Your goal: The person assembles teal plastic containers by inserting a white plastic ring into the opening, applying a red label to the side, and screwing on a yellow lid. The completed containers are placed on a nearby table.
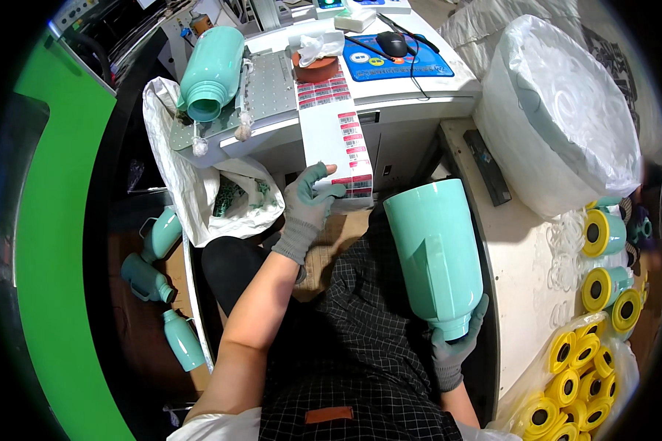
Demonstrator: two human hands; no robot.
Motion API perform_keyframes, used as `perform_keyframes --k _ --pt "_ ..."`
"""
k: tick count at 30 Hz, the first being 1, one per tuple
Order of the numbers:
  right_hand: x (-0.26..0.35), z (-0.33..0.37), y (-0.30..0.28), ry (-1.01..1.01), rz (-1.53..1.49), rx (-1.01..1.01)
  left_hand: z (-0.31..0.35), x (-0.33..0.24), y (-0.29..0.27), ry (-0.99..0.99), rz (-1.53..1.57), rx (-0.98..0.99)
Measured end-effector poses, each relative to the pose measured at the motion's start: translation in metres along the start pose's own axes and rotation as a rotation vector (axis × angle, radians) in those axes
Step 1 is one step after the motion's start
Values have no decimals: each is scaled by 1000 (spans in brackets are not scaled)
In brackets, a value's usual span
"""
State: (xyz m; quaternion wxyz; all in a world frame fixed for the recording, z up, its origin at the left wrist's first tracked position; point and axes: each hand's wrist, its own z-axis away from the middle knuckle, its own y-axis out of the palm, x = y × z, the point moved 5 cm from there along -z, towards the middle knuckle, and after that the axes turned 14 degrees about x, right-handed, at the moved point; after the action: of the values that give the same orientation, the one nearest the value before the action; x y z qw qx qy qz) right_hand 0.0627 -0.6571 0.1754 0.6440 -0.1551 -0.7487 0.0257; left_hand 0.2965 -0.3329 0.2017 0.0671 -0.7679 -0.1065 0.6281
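My right hand [456, 349], in a grey glove, is wrapped round the neck of a mint-green plastic bottle [449, 257] with a side handle. The bottle is tipped neck-down, its broad base facing away from me. My left hand [309, 202], gloved with a bare fingertip showing, is at the lower end of a long label sheet [324, 151] that hangs over the table edge. Its thumb and forefinger are apart, beside the last red-and-white labels. Whether they touch the sheet I cannot tell.
Another mint-green bottle [212, 73] lies on a perforated metal plate [272, 88]. A brown tape roll [316, 70] rests on the sheet. Yellow lids [563, 386] fill a bag at right, near a large white sack [544, 140]. More bottles [184, 339] lie at lower left.
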Motion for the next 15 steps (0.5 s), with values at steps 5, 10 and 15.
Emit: perform_keyframes --k 5,10,15 --pt "-2 3 0 -41 42 -1 -4 8 -2 -189 224 101" --pt "-1 2 4 -22 -5 -10 8 21 -8 -165 245 122" --pt "-4 8 2 -18 12 15 66 3 -18 199 -642 -281"
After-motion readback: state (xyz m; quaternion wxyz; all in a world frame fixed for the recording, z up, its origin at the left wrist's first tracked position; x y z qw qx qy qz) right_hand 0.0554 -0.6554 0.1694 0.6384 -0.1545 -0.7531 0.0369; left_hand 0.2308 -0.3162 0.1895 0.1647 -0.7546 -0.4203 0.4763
